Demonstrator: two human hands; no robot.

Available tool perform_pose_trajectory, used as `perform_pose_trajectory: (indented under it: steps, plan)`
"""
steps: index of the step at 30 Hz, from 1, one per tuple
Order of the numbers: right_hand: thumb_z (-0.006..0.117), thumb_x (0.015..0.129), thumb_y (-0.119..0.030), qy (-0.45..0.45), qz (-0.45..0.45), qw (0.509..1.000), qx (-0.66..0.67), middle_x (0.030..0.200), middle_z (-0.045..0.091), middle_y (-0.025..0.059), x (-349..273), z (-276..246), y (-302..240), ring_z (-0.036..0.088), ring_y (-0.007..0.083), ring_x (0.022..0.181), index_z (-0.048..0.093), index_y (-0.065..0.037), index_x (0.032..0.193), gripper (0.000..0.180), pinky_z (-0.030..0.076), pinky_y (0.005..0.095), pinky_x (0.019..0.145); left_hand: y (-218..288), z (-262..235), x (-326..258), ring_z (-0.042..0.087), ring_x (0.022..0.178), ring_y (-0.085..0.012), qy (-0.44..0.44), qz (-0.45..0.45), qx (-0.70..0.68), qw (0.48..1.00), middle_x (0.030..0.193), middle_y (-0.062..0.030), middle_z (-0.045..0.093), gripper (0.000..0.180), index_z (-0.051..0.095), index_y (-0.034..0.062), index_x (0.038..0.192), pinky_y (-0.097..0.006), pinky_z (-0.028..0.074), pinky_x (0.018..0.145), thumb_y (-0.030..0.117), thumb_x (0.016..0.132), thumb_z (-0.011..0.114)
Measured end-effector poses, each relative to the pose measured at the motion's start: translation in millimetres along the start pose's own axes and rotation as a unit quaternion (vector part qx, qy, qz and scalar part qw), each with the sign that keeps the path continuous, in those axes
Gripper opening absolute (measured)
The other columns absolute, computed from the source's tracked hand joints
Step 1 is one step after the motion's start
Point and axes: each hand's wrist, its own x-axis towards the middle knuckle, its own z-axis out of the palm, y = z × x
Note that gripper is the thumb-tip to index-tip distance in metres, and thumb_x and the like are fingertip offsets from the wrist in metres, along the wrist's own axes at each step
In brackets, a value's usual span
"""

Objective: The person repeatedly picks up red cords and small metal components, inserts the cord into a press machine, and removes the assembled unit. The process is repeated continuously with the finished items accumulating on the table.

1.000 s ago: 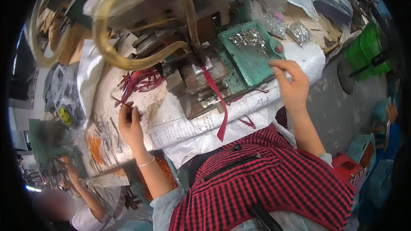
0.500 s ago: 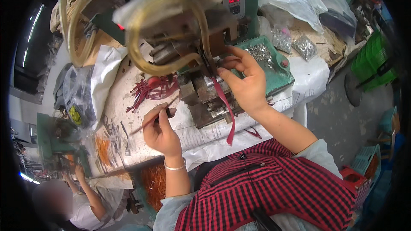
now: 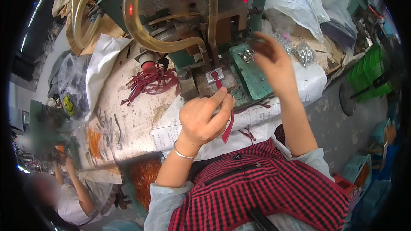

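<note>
My left hand (image 3: 203, 115) is closed in a pinch on a dark red strap (image 3: 227, 130), just in front of the press. The strap's far end lies on a small metal die plate (image 3: 215, 76) beneath the press head, and its loose tail hangs past my fingers. My right hand (image 3: 277, 66) is raised over the right side of a green tray (image 3: 253, 86) that holds small shiny metal pieces (image 3: 247, 56). Its fingers are smeared by motion, so whether they hold anything does not show.
The green press, with thick yellowish hoses (image 3: 132, 13), rises in front of me. A bunch of dark red straps (image 3: 150, 81) lies left of it. Bags of metal pieces (image 3: 304, 50) sit at the right. A co-worker (image 3: 75, 196) is at the lower left.
My right hand has left the die and moved right, over the tray. My left hand has come rightward from the table and now pinches the strap at the die.
</note>
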Motion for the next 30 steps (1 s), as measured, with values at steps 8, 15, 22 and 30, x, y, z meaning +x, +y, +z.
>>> perform_pose_trajectory:
  steps: [8,15,22,30]
  plan:
    - [0.071,0.083,-0.011,0.053,0.078,0.951,-0.294,0.11,0.069,0.0156,-31.7,-60.2,69.9,0.067,0.0305,0.099,0.074,-0.006,0.101,0.019,0.052,0.0365,0.086,-3.4,9.7,-2.9,0.061,0.058,-0.0147,0.027,0.0,-0.03,0.999,0.094,-0.0113,0.072,0.022,0.071,0.0057,0.091,-0.026,0.045,0.048,0.007,0.073,0.083]
    - [0.073,0.08,-0.012,0.029,-0.042,0.821,-0.569,0.094,0.065,0.0159,-40.2,-33.6,71.8,0.062,0.0378,0.096,0.068,-0.006,0.088,0.011,0.05,0.0486,0.082,21.9,-9.5,-11.1,0.073,0.079,-0.024,-0.026,-0.142,-0.082,0.986,0.107,-0.0119,0.075,0.036,0.074,0.006,0.108,-0.031,0.055,0.061,0.004,0.072,0.081]
    - [0.064,0.088,-0.005,0.074,-0.096,0.875,-0.468,0.096,0.067,0.0181,-51.8,-48.1,79.2,0.063,0.0397,0.093,0.066,-0.002,0.097,0.01,0.048,0.0491,0.081,14.1,-78.6,-69.9,0.064,0.067,-0.0233,0.116,-0.33,0.105,0.931,0.087,-0.0097,0.073,0.022,0.072,0.004,0.097,-0.033,0.053,0.062,-0.005,0.077,0.077]
    - [0.061,0.088,-0.002,0.026,-0.112,0.853,-0.51,0.095,0.067,0.016,-28.2,-26.0,71.7,0.063,0.0381,0.094,0.072,-0.005,0.106,0.022,0.049,0.0467,0.086,-133.4,-19.7,-98.5,0.059,0.104,-0.029,-0.28,-0.225,0.279,0.89,0.119,-0.0095,0.069,0.015,0.077,0.009,0.087,-0.044,0.047,0.088,0.01,0.074,0.07]
